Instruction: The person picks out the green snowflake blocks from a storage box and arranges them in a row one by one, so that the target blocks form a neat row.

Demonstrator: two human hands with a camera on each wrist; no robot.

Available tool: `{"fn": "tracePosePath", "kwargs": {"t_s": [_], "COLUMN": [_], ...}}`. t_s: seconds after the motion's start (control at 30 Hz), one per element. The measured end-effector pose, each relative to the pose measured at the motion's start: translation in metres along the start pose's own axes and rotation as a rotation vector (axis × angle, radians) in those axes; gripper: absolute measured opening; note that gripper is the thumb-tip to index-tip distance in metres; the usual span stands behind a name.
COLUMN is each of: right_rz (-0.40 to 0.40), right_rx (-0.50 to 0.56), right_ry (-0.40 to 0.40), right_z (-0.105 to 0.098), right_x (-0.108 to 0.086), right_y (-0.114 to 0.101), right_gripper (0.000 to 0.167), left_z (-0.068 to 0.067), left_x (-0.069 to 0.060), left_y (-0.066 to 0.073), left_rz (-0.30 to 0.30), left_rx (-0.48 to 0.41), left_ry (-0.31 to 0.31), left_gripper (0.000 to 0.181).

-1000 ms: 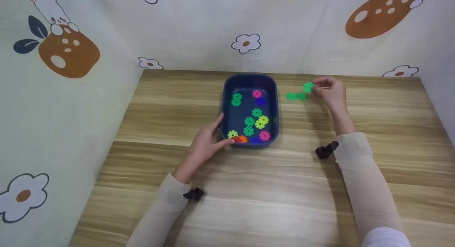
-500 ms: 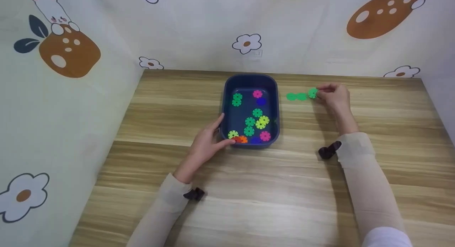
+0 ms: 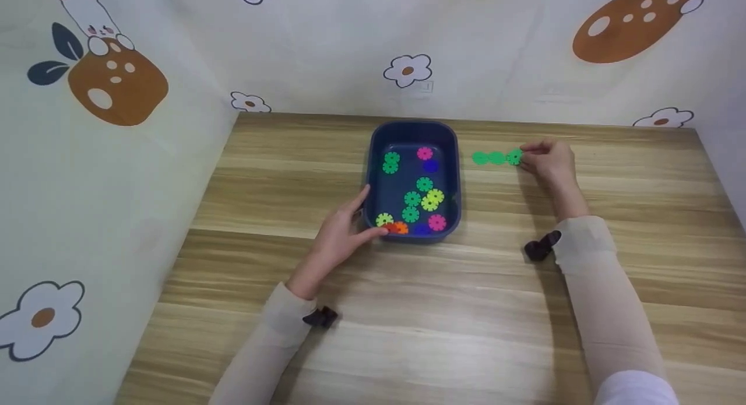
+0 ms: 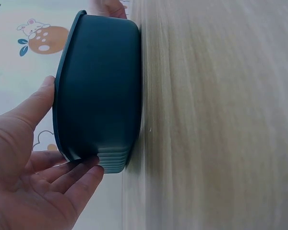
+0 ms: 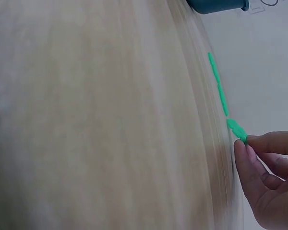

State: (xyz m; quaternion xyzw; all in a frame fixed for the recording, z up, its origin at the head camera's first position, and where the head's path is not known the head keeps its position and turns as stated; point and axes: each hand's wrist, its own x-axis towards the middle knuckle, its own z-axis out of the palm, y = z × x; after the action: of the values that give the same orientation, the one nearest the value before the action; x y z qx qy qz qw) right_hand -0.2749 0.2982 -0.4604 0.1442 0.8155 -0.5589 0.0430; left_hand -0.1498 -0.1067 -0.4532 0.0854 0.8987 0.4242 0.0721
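My left hand (image 3: 337,236) grips the near left corner of a dark blue plastic box (image 3: 456,178), thumb on the rim and fingers against the outer wall, as the left wrist view shows. Inside lie several notched snowflake discs: green (image 3: 424,184), yellow (image 3: 429,203), pink (image 3: 436,222), blue (image 3: 430,166) and orange (image 3: 400,228). To the right of the box, my right hand (image 3: 551,163) pinches a green snowflake disc (image 3: 514,157) between thumb and fingers. In the right wrist view this disc (image 5: 236,129) is tilted, its far edge beside two flat green discs (image 5: 218,85) lying in a row.
The wood-grain table (image 3: 408,312) runs up to a pale patterned wall covering (image 3: 326,55) at the back and left. A black wrist camera (image 3: 542,246) sits on my right sleeve, another black camera (image 3: 320,317) on the left one.
My right hand has lowered the green disc and moved it slightly right, bringing it to the right end of the two green discs. The left hand keeps its grip on the box.
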Motion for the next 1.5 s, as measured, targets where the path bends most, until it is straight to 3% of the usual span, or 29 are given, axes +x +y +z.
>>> {"fn": "tracePosePath", "kwargs": {"t_s": [0.3, 0.4, 0.53, 0.8, 1.17, 1.5], "right_rz": [0.004, -0.015, 0.007, 0.023, -0.034, -0.097], "right_rx": [-0.14, -0.138, -0.056, 0.035, -0.142, -0.126], "right_ry": [0.018, 0.029, 0.021, 0.03, 0.044, 0.057], "right_z": [-0.006, -0.007, -0.008, -0.008, -0.009, -0.004], "right_x": [-0.003, -0.005, -0.008, -0.009, -0.011, -0.013], "right_y": [-0.001, -0.002, -0.004, -0.009, -0.015, -0.02], "right_gripper": [0.031, 0.034, 0.036, 0.031, 0.028, 0.022], "left_z": [0.0, 0.001, 0.001, 0.001, 0.0, 0.0], "left_x": [0.0, 0.001, 0.001, 0.001, 0.0, 0.0], "left_y": [0.0, -0.001, -0.001, -0.002, 0.0, -0.002], "left_rz": [0.02, 0.037, 0.025, 0.021, 0.01, 0.014], "left_rx": [0.002, -0.023, -0.037, -0.005, 0.015, -0.014], "left_ry": [0.007, 0.009, 0.006, 0.009, 0.007, -0.007], "left_gripper": [0.089, 0.089, 0.089, 0.088, 0.089, 0.09]}}
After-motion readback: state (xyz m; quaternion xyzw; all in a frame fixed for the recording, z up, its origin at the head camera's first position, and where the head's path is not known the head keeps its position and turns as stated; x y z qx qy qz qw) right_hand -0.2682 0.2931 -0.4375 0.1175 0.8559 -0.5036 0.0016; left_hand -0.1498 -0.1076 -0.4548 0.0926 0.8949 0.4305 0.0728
